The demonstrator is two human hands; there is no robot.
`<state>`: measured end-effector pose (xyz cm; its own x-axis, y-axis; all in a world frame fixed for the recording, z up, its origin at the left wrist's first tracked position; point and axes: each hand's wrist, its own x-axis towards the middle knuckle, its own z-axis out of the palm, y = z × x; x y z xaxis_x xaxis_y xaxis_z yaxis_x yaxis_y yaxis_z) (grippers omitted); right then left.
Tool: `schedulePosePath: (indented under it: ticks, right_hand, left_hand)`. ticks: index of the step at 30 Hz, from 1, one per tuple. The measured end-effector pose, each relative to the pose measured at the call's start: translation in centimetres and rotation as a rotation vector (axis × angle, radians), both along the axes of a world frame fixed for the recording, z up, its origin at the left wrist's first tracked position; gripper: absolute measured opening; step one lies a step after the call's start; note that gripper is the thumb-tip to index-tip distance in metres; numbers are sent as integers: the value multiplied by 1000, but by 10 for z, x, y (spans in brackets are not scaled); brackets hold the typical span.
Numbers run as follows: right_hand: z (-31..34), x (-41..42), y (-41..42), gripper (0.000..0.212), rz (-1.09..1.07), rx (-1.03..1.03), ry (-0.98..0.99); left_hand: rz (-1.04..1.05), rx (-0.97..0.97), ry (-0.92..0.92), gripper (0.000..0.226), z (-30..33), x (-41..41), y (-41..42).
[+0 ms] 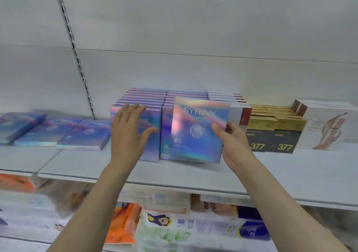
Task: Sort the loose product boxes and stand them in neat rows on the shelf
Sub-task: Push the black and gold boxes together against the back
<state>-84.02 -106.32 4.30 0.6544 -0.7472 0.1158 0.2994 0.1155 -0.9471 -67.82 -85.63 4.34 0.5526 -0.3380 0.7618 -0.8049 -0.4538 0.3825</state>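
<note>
My right hand (231,141) grips a holographic blue-pink box marked SYRINX (197,129) by its right edge and holds it upright in front of the right-hand row of like boxes (186,94). The open fingers of my left hand (129,133) lie flat against the front box of the left-hand row (153,131), whose boxes stand one behind another. Three more of these boxes (85,135) lie flat on the white shelf (174,176) to the left.
Right of the rows stand white-and-red boxes (240,114), black-and-gold boxes marked 377 (275,135) and large white boxes (329,123). A slotted upright (77,58) runs up the back wall. Soft packs of goods (174,222) fill the shelf below.
</note>
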Motion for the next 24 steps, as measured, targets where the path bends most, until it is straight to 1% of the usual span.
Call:
schedulePosePath:
  ticks: [2, 4, 6, 8, 10, 13, 15, 17, 20, 24]
  right_hand:
    - [-5, 9, 10, 19, -41, -72, 45]
    - [-9, 16, 19, 15, -101, -158, 93]
    - [-15, 22, 27, 16, -223, -309, 170]
    - [-22, 24, 32, 26, -382, -505, 293]
    - [-28, 27, 43, 48, -489, -608, 345]
    - [-36, 32, 59, 85, -442, -588, 375]
    - [-41, 33, 64, 103, -428, -613, 412]
    - [-45, 33, 66, 116, -410, -660, 434]
    - [-48, 32, 64, 123, -382, -694, 477]
    - [-45, 34, 61, 124, -386, -701, 498]
  left_hand:
    - [11, 76, -38, 67, -6, 18, 4]
    - [3, 152, -73, 76, -8, 29, 4]
    - [-15, 189, -88, 84, -9, 36, 5]
    - [-20, 198, -103, 89, -12, 38, 3]
    - [-9, 209, -133, 92, -16, 42, 3]
    - [-2, 207, -159, 93, -20, 43, 1]
    - [-2, 200, -160, 93, -21, 43, 1]
    - [-2, 193, -163, 94, -21, 44, 1]
    - [9, 188, -156, 93, -21, 42, 0]
    - [24, 194, -127, 92, -18, 38, 0]
